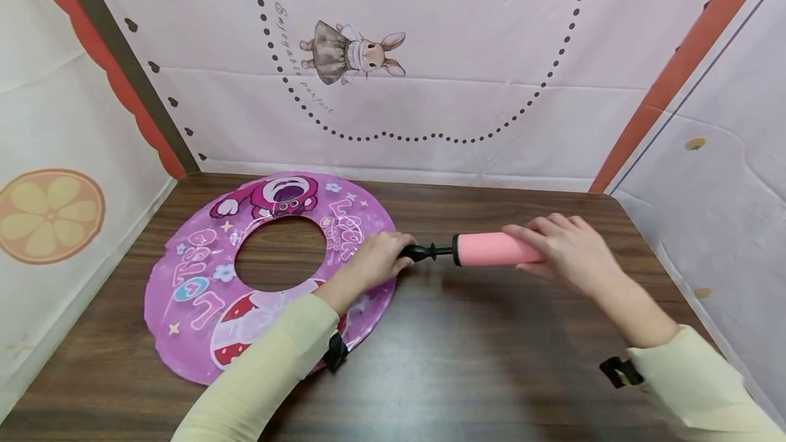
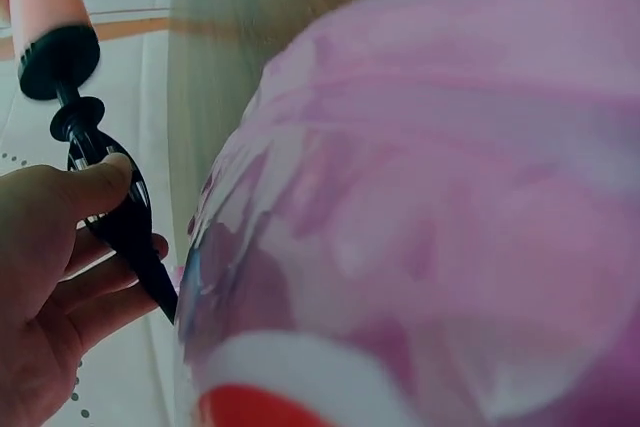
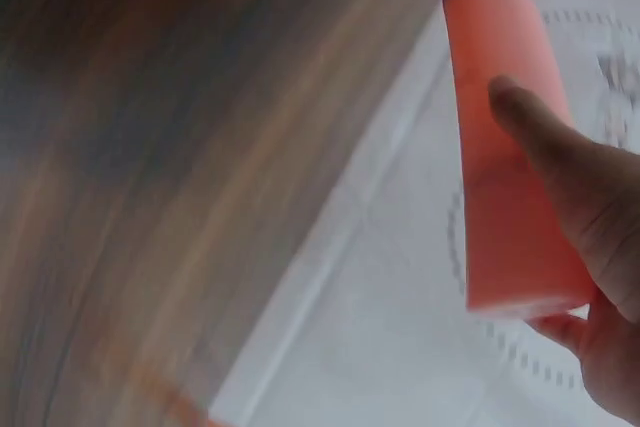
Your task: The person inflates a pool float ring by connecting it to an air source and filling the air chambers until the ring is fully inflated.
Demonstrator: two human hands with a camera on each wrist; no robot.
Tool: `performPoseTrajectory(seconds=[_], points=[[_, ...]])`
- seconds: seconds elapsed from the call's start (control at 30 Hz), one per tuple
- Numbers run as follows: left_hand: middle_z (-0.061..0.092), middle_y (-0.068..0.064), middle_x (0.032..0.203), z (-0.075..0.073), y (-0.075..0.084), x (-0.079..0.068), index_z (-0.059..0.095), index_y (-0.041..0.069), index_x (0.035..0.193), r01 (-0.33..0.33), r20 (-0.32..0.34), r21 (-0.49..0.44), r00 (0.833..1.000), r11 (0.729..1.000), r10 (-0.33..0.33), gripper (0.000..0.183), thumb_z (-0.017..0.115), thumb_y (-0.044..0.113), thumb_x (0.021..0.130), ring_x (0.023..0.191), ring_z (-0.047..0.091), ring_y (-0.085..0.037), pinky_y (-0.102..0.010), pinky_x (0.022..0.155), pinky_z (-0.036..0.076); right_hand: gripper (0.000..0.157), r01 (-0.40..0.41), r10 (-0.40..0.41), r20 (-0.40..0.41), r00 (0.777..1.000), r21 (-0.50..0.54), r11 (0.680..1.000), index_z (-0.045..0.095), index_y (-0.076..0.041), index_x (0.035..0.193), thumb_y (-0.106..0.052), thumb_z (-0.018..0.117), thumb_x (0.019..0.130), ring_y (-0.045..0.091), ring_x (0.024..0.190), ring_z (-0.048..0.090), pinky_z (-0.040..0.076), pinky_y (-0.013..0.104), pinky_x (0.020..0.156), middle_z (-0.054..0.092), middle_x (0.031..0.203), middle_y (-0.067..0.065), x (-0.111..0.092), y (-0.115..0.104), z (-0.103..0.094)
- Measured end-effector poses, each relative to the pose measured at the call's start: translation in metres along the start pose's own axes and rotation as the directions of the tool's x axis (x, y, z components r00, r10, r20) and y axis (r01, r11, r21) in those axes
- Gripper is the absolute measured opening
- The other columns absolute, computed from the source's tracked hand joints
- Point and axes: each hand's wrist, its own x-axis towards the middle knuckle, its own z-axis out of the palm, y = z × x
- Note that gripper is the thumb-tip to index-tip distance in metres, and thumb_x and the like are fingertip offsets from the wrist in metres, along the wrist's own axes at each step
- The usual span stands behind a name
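On the left of the table lies a purple swim ring (image 1: 166,278) with a bear, strawberries and lettering printed on it. Its outer edge is wrinkled. My left hand (image 1: 381,256) is by the ring's right edge and pinches the black tapered end (image 2: 128,222) of a hand air pump between thumb and fingers. The tip points at the ring (image 2: 400,197); whether it sits in a valve I cannot tell. My right hand (image 1: 568,251) grips the far end of the pink pump barrel (image 1: 491,249), thumb along its side (image 3: 510,197). A short black rod (image 1: 445,251) shows between barrel and black end.
The brown wooden table (image 1: 430,374) extends in front of and beside the ring. Printed cloth walls (image 1: 491,39) enclose it at the back, left and right. A black strap (image 1: 335,351) is on the left sleeve, another (image 1: 620,372) on the right.
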Motion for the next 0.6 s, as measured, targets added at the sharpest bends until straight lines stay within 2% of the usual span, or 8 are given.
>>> performPoseTrajectory(seconds=[0.1, 0.17, 0.27, 0.33, 0.4, 0.5, 0.57, 0.6], points=[[0.068, -0.005, 0.092, 0.001, 0.0, 0.001, 0.064, 0.009, 0.103, -0.005, 0.0, -0.004, 1.0, 1.0, 0.005, 0.027, 0.07, 0.022, 0.081, 0.082, 0.065, -0.021, -0.034, 0.074, 0.053, 0.066, -0.034, 0.033, 0.024, 0.999, 0.027, 0.999, 0.062, -0.017, 0.116, -0.069, 0.039, 0.082, 0.032, 0.083, 0.058, 0.045, 0.046, 0.066, 0.065, 0.092, 0.008, -0.014, 0.017, -0.017], [0.068, -0.005, 0.092, 0.0, 0.001, 0.001, 0.064, 0.009, 0.103, -0.004, 0.004, 0.001, 1.0, 1.0, 0.004, 0.026, 0.069, 0.022, 0.081, 0.081, 0.065, -0.021, -0.034, 0.074, 0.053, 0.076, -0.062, 0.061, 0.035, 0.998, 0.038, 0.997, 0.063, -0.016, 0.115, -0.071, 0.021, 0.081, 0.032, 0.083, 0.058, 0.044, 0.048, 0.067, 0.065, 0.092, 0.008, -0.022, 0.028, -0.027], [0.068, -0.006, 0.092, 0.0, 0.003, 0.001, 0.064, 0.009, 0.104, 0.001, 0.008, 0.013, 1.0, 1.0, -0.001, 0.026, 0.07, 0.021, 0.081, 0.081, 0.065, -0.021, -0.033, 0.073, 0.053, 0.079, -0.073, 0.071, 0.036, 0.997, 0.051, 0.996, 0.064, -0.015, 0.113, -0.071, 0.019, 0.081, 0.032, 0.081, 0.058, 0.044, 0.05, 0.068, 0.064, 0.091, 0.008, -0.026, 0.034, -0.031], [0.068, -0.006, 0.092, 0.001, 0.005, 0.001, 0.064, 0.009, 0.104, -0.007, 0.004, 0.025, 1.0, 1.0, 0.006, 0.027, 0.07, 0.021, 0.081, 0.081, 0.065, -0.022, -0.034, 0.073, 0.054, 0.073, -0.041, 0.039, 0.038, 0.999, 0.04, 0.998, 0.064, -0.014, 0.112, -0.07, 0.027, 0.082, 0.032, 0.08, 0.058, 0.045, 0.049, 0.067, 0.064, 0.09, 0.008, -0.022, 0.029, -0.025], [0.068, -0.007, 0.092, 0.002, 0.006, 0.001, 0.064, 0.008, 0.103, -0.019, -0.005, 0.037, 1.0, 0.999, 0.019, 0.026, 0.07, 0.02, 0.08, 0.08, 0.065, -0.023, -0.035, 0.072, 0.054, 0.06, -0.002, 0.001, 0.039, 0.999, 0.022, 1.0, 0.064, -0.013, 0.112, -0.063, 0.05, 0.082, 0.032, 0.08, 0.058, 0.046, 0.048, 0.067, 0.065, 0.09, 0.009, -0.012, 0.019, -0.016], [0.068, -0.007, 0.092, 0.004, 0.007, 0.001, 0.064, 0.008, 0.102, -0.03, -0.022, 0.059, 0.999, 0.998, 0.032, 0.026, 0.07, 0.019, 0.08, 0.08, 0.065, -0.023, -0.035, 0.07, 0.054, 0.054, 0.032, -0.031, 0.044, 0.999, -0.014, 0.999, 0.065, -0.013, 0.111, -0.044, 0.077, 0.068, 0.032, 0.082, 0.059, 0.046, 0.046, 0.068, 0.064, 0.09, 0.009, 0.005, 0.003, -0.002], [0.068, -0.006, 0.09, 0.004, 0.007, 0.002, 0.064, 0.008, 0.101, -0.029, -0.035, 0.061, 0.999, 0.998, 0.032, 0.025, 0.07, 0.018, 0.08, 0.078, 0.065, -0.022, -0.035, 0.069, 0.054, 0.058, 0.036, -0.034, 0.039, 0.999, -0.037, 0.999, 0.065, -0.014, 0.11, -0.033, 0.085, 0.059, 0.032, 0.081, 0.058, 0.046, 0.045, 0.068, 0.064, 0.09, 0.009, 0.015, -0.006, 0.005], [0.068, -0.006, 0.09, 0.005, 0.007, 0.002, 0.064, 0.008, 0.101, -0.029, -0.041, 0.057, 0.999, 0.998, 0.032, 0.024, 0.07, 0.018, 0.079, 0.078, 0.065, -0.022, -0.035, 0.069, 0.054, 0.057, 0.039, -0.037, 0.034, 0.999, -0.049, 0.998, 0.065, -0.014, 0.109, -0.033, 0.085, 0.059, 0.032, 0.081, 0.058, 0.046, 0.045, 0.068, 0.064, 0.09, 0.009, 0.019, -0.009, 0.007]])
